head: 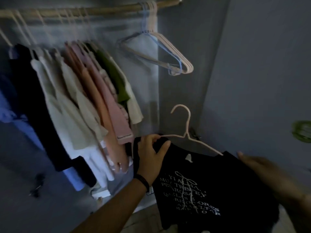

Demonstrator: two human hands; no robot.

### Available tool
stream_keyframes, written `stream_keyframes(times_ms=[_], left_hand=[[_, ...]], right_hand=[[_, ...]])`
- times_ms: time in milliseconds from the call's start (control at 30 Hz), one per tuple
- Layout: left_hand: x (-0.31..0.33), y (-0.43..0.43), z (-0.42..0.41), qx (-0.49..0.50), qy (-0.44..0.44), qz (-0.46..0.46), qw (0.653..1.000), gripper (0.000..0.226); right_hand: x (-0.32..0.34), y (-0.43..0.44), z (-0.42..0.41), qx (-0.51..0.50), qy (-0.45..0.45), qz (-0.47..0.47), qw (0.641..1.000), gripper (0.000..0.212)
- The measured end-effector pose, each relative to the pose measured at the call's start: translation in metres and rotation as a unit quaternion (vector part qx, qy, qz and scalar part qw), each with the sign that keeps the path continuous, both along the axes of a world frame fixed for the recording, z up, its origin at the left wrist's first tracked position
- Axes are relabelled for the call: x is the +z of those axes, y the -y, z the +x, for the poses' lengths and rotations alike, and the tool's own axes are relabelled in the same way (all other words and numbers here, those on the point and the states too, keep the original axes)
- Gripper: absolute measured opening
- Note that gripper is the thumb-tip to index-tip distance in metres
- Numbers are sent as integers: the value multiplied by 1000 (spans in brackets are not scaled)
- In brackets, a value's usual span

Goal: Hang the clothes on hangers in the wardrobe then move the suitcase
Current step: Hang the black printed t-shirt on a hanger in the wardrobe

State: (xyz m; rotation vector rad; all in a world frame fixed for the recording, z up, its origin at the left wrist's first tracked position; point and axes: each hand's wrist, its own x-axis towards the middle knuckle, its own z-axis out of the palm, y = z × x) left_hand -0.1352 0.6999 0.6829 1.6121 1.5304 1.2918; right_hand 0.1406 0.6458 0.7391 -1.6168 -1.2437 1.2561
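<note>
Left hand (152,148) grip clamped on hanger (186,132) arm and black T-shirt (202,182) at 6 o'clock; right hand (262,167) lies flat, unclamped. Risk: that shoulder looks unseated; may slip off during lift to rail (84,11)

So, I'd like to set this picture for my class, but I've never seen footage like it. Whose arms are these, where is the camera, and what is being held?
There is no machine here: one camera sits on a person's head and looks down, so the two arms are the wearer's own. The left hand pinches one end of a pink hanger together with the shoulder of a black T-shirt. The right hand, blurred, lies with straight fingers on the other shoulder. Above runs the wardrobe rod, with hung clothes at the left and spare hangers at the right. No suitcase shows.
</note>
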Motion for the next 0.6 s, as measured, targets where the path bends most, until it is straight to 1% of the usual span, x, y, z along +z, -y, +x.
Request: stream_keyframes(times_ms=[33,67,133,200,267,333,433,533,567,600], left_hand=[[-5,1,15,-24,35,-18,999,40],[-10,4,32,-62,54,-37,996,33],[-15,8,64,-133,36,-61,989,16],[-12,10,91,-189,21,-51,980,17],[-2,10,111,-227,41,-72,970,18],[9,7,124,-242,62,-103,963,15],[20,-5,133,-257,61,-124,957,20],[32,-20,131,-261,54,-131,955,22],[36,-26,129,-253,49,-124,958,21],[39,-32,125,-242,46,-113,963,19]], right_hand=[[-1,3,-1,-22,8,0,1000,41],[-3,5,-2,-36,22,7,999,45],[-8,10,-6,-49,42,20,998,51],[-10,16,-11,-71,36,41,996,58],[-11,16,-15,-92,23,41,995,62],[-10,15,-21,-95,-10,36,995,64],[-7,10,-26,-93,-24,55,994,61],[-4,3,-22,-27,-57,94,994,48],[-2,-1,-20,2,-47,102,994,48],[-2,-6,-17,20,-27,103,994,54]])
